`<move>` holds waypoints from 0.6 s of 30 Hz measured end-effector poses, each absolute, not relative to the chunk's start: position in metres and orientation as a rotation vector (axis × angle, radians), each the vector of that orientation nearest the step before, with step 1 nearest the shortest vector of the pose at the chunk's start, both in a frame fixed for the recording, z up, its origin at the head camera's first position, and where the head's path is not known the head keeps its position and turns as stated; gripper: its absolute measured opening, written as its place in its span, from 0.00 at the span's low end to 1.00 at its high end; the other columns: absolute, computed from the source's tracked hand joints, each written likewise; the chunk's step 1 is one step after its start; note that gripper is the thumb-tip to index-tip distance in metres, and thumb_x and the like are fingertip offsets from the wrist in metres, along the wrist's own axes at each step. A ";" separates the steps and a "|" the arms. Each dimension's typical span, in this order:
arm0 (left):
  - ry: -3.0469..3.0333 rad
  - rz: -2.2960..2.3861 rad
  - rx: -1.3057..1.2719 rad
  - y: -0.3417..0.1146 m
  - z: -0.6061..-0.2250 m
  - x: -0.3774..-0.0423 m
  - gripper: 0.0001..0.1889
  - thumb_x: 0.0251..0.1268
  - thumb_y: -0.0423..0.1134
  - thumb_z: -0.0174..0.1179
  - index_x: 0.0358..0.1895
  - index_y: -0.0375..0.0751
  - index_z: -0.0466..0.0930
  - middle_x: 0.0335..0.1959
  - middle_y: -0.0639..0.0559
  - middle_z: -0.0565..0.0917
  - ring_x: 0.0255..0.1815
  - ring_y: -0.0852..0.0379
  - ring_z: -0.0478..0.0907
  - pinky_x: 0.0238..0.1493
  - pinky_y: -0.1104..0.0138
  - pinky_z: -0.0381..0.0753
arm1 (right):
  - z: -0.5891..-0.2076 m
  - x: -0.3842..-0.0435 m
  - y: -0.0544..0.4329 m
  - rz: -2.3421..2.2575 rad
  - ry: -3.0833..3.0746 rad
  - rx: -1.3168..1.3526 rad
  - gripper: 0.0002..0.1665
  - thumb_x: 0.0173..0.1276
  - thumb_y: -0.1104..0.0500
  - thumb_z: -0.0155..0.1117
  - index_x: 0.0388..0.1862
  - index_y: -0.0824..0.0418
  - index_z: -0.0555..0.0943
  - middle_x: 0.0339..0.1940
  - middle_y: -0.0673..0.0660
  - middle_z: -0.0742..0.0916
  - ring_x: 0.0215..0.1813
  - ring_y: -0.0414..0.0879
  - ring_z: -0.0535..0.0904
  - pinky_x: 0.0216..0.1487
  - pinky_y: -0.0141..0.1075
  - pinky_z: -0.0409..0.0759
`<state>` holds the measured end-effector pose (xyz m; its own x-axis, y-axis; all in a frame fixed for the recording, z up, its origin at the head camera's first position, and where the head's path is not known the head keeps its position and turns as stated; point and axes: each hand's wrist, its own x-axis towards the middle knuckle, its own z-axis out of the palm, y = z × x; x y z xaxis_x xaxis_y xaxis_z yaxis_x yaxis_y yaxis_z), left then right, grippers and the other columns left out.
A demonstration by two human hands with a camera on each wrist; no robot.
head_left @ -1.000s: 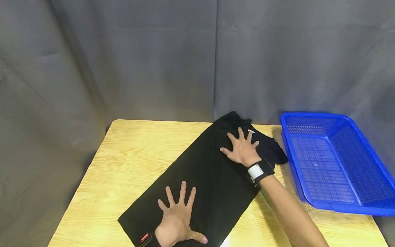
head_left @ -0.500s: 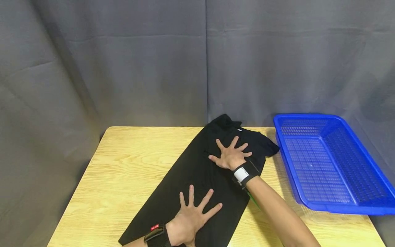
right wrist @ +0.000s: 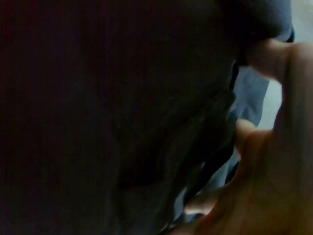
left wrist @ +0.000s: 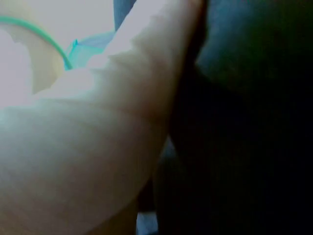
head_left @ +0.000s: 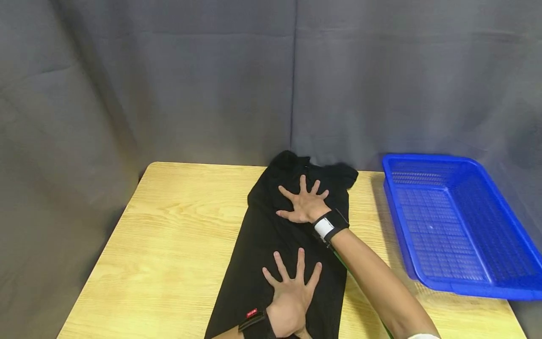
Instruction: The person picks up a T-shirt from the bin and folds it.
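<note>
A black short-sleeved shirt [head_left: 262,249] lies lengthwise on the wooden table, its collar end by the back edge and its lower end running out of the head view. My right hand [head_left: 306,206] rests on the upper part below the collar, fingers spread wide. Nearer the front, my left hand [head_left: 291,296] presses on the lower part with its fingers straight and splayed. In the left wrist view the hand [left wrist: 98,147] lies along dark cloth. The right wrist view shows the fingers [right wrist: 249,142] against wrinkled black fabric.
A blue plastic basket [head_left: 402,235] stands on the right side of the table. Bare wood tabletop [head_left: 169,245] stretches to the left of the shirt. A grey curtain [head_left: 203,94] hangs right behind the back edge.
The shirt has turned from a diagonal to nearly straight, its collar end swinging left and its lower end right. My right hand has shifted left with it, my left hand right.
</note>
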<state>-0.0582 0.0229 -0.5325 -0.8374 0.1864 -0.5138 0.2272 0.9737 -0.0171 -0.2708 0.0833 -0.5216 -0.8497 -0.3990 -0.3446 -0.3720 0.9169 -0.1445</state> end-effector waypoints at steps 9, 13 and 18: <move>2.619 -0.165 0.176 0.060 -0.533 -0.053 0.80 0.22 0.80 0.81 0.87 0.75 0.39 0.90 0.44 0.33 0.83 0.15 0.41 0.63 0.18 0.64 | -0.526 -0.270 0.084 -0.076 2.673 -0.677 0.53 0.71 0.19 0.55 0.88 0.29 0.49 0.90 0.68 0.39 0.83 0.86 0.37 0.72 0.84 0.49; 2.601 -0.125 0.424 0.033 -0.523 -0.051 0.79 0.25 0.93 0.63 0.88 0.71 0.37 0.91 0.47 0.32 0.84 0.16 0.40 0.69 0.22 0.63 | -0.512 -0.268 0.103 -0.166 2.712 -0.755 0.51 0.73 0.27 0.62 0.88 0.39 0.57 0.90 0.67 0.47 0.84 0.82 0.45 0.73 0.81 0.56; 2.655 0.385 0.918 -0.045 -0.517 -0.030 0.51 0.64 0.78 0.59 0.84 0.53 0.61 0.87 0.51 0.57 0.85 0.33 0.57 0.75 0.38 0.71 | -0.492 -0.209 0.135 -0.460 2.850 -1.084 0.29 0.74 0.47 0.73 0.70 0.56 0.81 0.71 0.63 0.80 0.68 0.62 0.80 0.65 0.55 0.82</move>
